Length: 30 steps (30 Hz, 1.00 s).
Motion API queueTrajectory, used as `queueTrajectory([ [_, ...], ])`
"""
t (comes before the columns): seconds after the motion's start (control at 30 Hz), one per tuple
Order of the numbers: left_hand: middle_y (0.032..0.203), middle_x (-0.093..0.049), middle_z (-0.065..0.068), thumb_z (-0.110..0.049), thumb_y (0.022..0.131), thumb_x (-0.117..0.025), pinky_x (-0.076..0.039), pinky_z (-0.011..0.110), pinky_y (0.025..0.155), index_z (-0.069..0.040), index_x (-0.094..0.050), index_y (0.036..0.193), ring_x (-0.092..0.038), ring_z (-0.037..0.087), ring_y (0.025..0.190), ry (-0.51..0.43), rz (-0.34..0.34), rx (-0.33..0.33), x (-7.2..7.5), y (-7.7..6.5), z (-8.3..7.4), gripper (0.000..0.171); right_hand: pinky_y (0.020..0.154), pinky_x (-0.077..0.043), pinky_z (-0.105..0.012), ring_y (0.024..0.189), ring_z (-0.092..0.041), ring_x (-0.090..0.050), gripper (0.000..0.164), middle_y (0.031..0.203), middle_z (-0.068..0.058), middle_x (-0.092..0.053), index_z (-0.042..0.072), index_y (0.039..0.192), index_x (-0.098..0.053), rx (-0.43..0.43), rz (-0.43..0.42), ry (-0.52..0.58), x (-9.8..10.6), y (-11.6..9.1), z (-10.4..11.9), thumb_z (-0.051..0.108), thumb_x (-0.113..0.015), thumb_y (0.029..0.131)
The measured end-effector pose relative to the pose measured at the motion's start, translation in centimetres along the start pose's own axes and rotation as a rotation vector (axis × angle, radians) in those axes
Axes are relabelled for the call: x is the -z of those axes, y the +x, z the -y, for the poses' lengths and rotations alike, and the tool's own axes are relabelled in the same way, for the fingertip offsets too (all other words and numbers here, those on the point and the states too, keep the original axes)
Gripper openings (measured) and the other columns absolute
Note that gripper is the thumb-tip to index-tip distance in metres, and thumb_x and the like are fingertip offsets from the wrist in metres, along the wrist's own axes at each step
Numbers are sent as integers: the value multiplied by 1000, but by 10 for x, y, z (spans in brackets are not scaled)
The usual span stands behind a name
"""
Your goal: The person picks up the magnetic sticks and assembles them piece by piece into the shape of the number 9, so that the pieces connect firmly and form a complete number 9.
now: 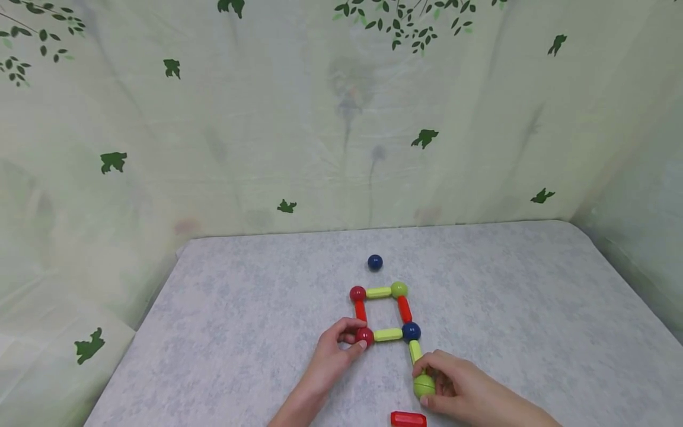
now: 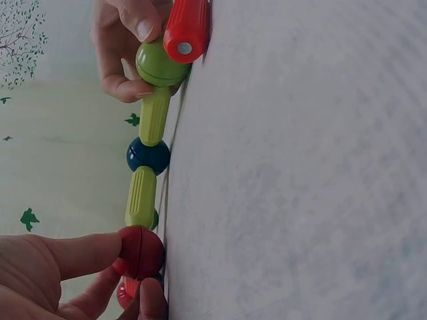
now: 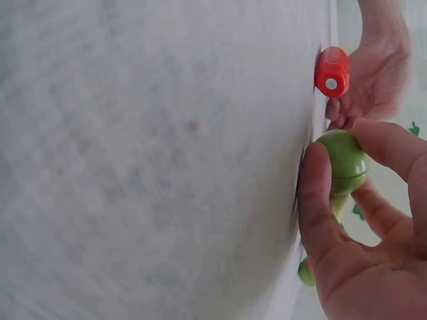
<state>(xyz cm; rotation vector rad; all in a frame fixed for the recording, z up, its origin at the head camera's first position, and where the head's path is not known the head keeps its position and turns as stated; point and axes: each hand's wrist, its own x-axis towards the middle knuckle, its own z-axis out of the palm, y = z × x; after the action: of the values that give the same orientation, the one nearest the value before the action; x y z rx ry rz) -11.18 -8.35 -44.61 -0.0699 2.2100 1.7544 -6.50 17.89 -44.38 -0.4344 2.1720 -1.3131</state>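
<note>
Balls and rods form a square on the table, with one rod and ball trailing from its near right corner. My left hand (image 1: 333, 350) pinches the red ball (image 1: 365, 337) at the near left corner between thumb and fingers. With its thumb and fingers, my right hand (image 1: 456, 382) grips the green ball (image 1: 424, 386) at the end of the trailing yellow-green rod (image 1: 415, 351). That rod meets the dark blue ball (image 1: 411, 331). Another yellow-green rod (image 1: 388, 335) joins the blue and red balls. In the right wrist view, the fingers partly hide the trailing rod.
A loose red rod (image 1: 408, 419) lies at the near edge of the head view. Beyond the square sits a separate dark blue ball (image 1: 375, 263). The grey table (image 1: 240, 314) meets a leaf-patterned curtain (image 1: 299, 118) at the back.
</note>
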Motion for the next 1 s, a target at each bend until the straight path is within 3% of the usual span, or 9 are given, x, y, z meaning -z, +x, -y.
queueTrajectory([
  [0.23,100,-58,5,-1,88,-68,-43,30,72,-12,-66,120,-48,22,93,19,-29,-10,-2,0,0,34,63,-47,-24,75,-16,-57,28,88,-1,-60,17,119,-61,55,71,94,2,2,-3,23,-69,93],
  [0.37,102,-58,4,-2,88,-67,-43,28,70,-14,-67,120,-48,21,92,27,-47,-18,-3,0,0,33,64,-47,-24,76,-13,-57,27,89,1,-61,17,120,-61,94,89,87,3,2,-5,23,-67,94],
  [0.6,106,-58,4,-1,88,-68,-44,27,69,-14,-66,121,-49,21,90,32,-50,-28,-4,1,-1,36,65,-47,-23,76,-16,-57,26,91,-2,-61,14,118,-60,60,90,136,3,6,-6,19,-67,93],
  [0.83,117,-50,4,-9,86,-73,-43,32,72,-18,-62,121,-49,19,93,194,-125,-53,-7,-24,-4,38,67,-48,-22,77,-18,-58,27,92,-5,-62,13,119,-61,45,108,195,2,7,-9,20,-67,94],
  [0.9,114,-51,3,-11,86,-74,-44,33,72,-19,-63,117,-49,19,93,207,-94,-35,-8,-33,-5,34,67,-48,-22,77,-18,-58,27,92,-6,-61,12,120,-61,50,113,209,3,7,-10,20,-67,94],
  [1.0,104,-56,-1,-14,86,-76,-45,32,70,-20,-65,110,-51,19,90,216,22,-22,-10,-43,-4,27,67,-47,-22,77,-17,-57,27,93,-6,-61,12,121,-60,62,120,210,4,7,-12,19,-66,95],
])
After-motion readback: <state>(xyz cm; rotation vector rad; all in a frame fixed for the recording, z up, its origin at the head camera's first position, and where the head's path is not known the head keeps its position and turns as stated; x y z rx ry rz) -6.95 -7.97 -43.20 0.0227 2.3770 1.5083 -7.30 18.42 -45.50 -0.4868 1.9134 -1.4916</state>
